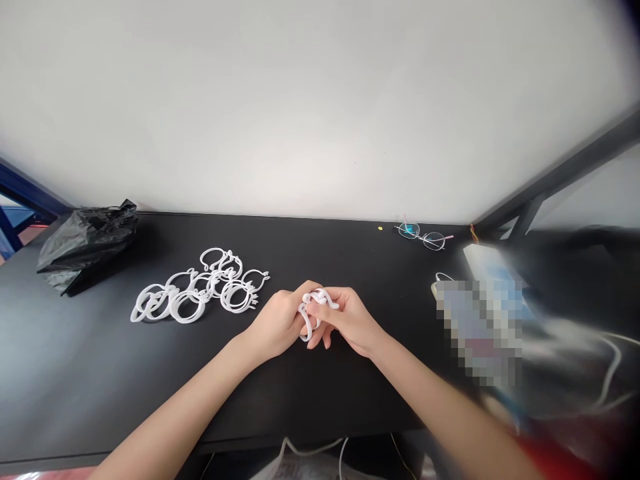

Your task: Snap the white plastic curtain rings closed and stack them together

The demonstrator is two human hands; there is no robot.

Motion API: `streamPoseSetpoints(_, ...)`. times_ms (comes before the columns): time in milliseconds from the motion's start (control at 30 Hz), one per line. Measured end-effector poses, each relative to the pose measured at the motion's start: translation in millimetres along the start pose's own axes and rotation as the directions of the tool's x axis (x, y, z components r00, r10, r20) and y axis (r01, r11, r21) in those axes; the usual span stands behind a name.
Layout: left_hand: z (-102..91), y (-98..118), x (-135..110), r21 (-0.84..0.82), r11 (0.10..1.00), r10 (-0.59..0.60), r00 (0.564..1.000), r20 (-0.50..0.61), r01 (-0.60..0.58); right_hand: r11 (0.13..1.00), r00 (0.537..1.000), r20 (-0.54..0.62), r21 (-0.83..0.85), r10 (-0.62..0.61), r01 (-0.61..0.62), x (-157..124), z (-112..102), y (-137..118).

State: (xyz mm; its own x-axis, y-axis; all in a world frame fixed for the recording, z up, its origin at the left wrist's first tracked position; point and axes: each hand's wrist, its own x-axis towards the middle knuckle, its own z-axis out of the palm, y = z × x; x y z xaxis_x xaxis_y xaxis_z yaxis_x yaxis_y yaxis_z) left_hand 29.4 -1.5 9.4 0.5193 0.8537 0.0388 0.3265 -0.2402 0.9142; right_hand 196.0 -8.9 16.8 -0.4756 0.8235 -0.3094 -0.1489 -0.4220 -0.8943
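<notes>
My left hand and my right hand meet over the middle of the black table. Both are closed on a white plastic ring, which is pinched between the fingers of the two hands and partly hidden by them. A heap of several more white plastic rings lies on the table to the left of my left hand, apart from it.
A crumpled black plastic bag sits at the far left. A pair of glasses lies by the wall at the back right, with a small yellow speck beside it. Blurred items and white cables crowd the right side.
</notes>
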Motion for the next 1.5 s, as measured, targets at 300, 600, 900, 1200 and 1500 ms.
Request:
streamPoseSetpoints(300,-3.7,-0.9,2.8,0.208,0.978,-0.029,1.000,0.000,0.029,1.000,0.995,0.101,0.028,-0.011,0.008,0.6,-6.9,-4.9)
streamPoseSetpoints(600,5.4,-6.8,2.4,0.364,0.931,-0.006,1.000,0.029,-0.005,0.998,0.996,0.078,-0.052,0.050,-0.046,3.9,-3.1,3.3)
streamPoseSetpoints(900,-11.4,-3.3,4.1,0.030,0.999,0.014,1.000,0.020,-0.014,0.985,0.983,0.106,-0.074,-0.151,0.159,-0.4,3.8,2.8)
streamPoseSetpoints(1200,-2.4,-0.6,3.2,-0.266,0.964,0.009,0.999,-0.036,-0.019,0.827,0.886,0.098,-0.327,-0.452,0.458,-10.6,7.3,12.4)
streamPoseSetpoints(1500,-1.7,0.2,5.9,-0.461,0.886,-0.049,0.999,0.009,0.048,0.889,0.910,0.054,-0.196,-0.410,0.413,-8.9,10.8,11.5)
